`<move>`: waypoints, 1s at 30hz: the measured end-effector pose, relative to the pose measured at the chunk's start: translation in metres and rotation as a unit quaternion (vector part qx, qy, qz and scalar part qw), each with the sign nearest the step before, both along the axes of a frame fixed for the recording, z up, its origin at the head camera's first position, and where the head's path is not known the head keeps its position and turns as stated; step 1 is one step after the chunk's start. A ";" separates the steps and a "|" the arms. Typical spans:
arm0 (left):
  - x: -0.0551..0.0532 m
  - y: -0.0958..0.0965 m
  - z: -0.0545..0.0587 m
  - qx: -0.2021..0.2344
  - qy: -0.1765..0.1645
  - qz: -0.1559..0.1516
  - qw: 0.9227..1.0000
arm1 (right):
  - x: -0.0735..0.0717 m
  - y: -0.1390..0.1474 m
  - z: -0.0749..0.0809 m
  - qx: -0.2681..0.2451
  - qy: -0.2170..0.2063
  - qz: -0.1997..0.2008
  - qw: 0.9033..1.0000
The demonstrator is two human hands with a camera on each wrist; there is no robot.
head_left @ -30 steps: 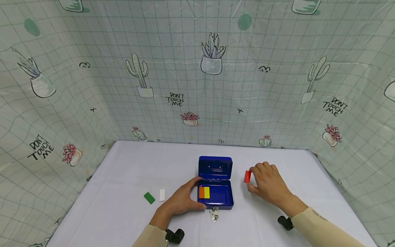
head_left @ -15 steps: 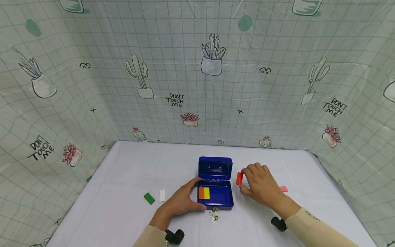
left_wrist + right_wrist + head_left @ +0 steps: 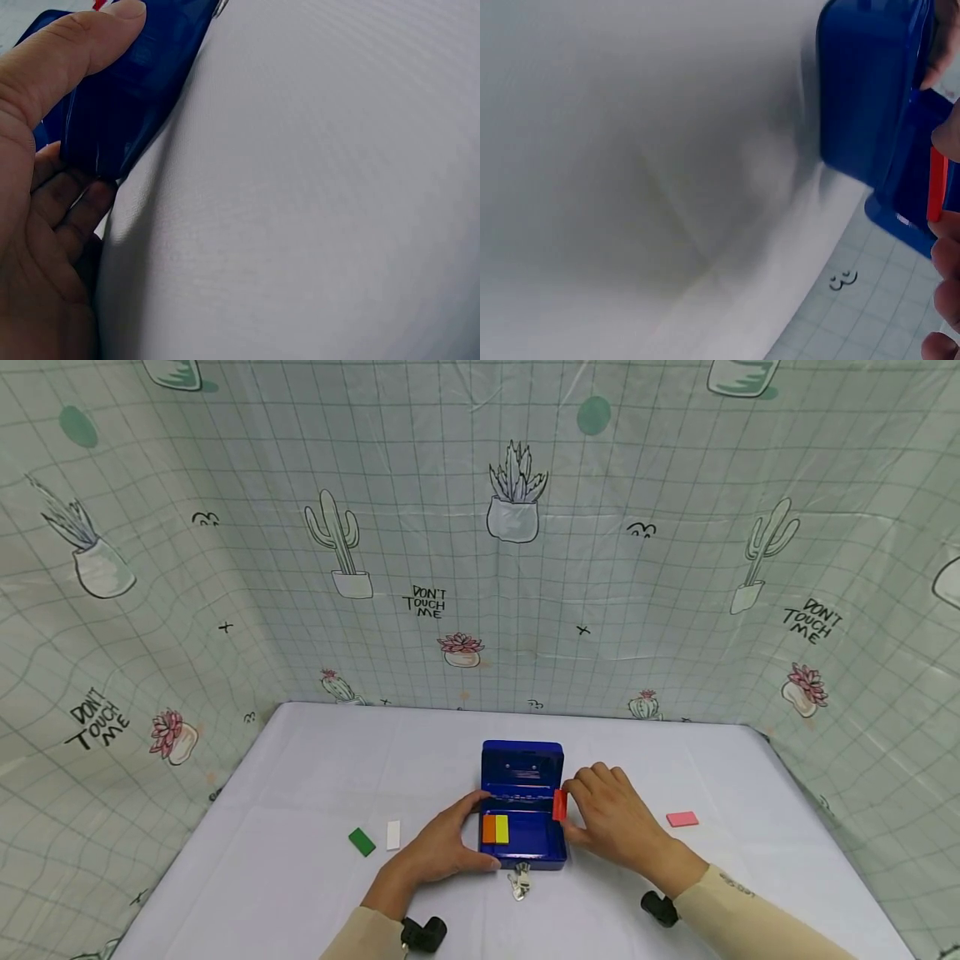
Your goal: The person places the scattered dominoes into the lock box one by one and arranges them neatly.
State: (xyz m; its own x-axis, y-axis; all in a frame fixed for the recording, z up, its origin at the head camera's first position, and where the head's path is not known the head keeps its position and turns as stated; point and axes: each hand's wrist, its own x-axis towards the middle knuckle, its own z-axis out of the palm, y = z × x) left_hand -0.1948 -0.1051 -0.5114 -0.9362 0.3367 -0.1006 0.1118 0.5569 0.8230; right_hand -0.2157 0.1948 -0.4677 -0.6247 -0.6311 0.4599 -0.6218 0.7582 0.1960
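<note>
A small blue metal cash box (image 3: 538, 839) stands with its lid (image 3: 522, 767) raised in the head view. Inside, at its left end, an orange block (image 3: 489, 829) and a yellow block (image 3: 502, 829) lie side by side. My left hand (image 3: 441, 847) holds the box's left side, thumb at the front corner and fingers toward the back. Between thumb and fingertips my right hand (image 3: 617, 822) pinches a red block (image 3: 559, 805), held on edge at the box's right rim. The right wrist view shows the red block (image 3: 937, 184) above the blue box (image 3: 859, 90).
Keys (image 3: 519, 883) hang from the lock at the box's front. Left of the box lie a green block (image 3: 362, 842) and a white block (image 3: 393, 835) on the white tablecloth (image 3: 300, 893). A pink block (image 3: 682, 819) lies to the right, beyond my right forearm.
My right hand has carried the red block leftward to the box's right rim, uncovering the pink block behind it. The left hand and box have stayed put.
</note>
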 end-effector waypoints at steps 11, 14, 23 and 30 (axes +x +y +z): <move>0.000 -0.001 0.002 0.005 -0.006 -0.003 1.000 | 0.000 -0.030 -0.007 0.038 -0.037 0.023 0.998; -0.001 -0.002 0.001 0.009 -0.004 -0.008 1.000 | -0.001 -0.035 -0.010 0.048 -0.043 0.029 0.997; -0.001 -0.002 0.000 0.017 -0.005 -0.013 1.000 | -0.003 -0.047 -0.017 0.065 -0.051 0.055 0.995; -0.001 -0.002 0.002 0.018 -0.001 -0.014 1.000 | -0.005 -0.052 -0.018 0.079 -0.065 0.055 0.993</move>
State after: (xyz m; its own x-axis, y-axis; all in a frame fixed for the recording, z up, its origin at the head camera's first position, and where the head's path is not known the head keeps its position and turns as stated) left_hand -0.1962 -0.1072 -0.5099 -0.9261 0.3664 -0.0902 0.1249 0.5233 0.8429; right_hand -0.2203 0.1433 -0.4860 -0.5953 -0.7572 0.2689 -0.7275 0.6500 0.2198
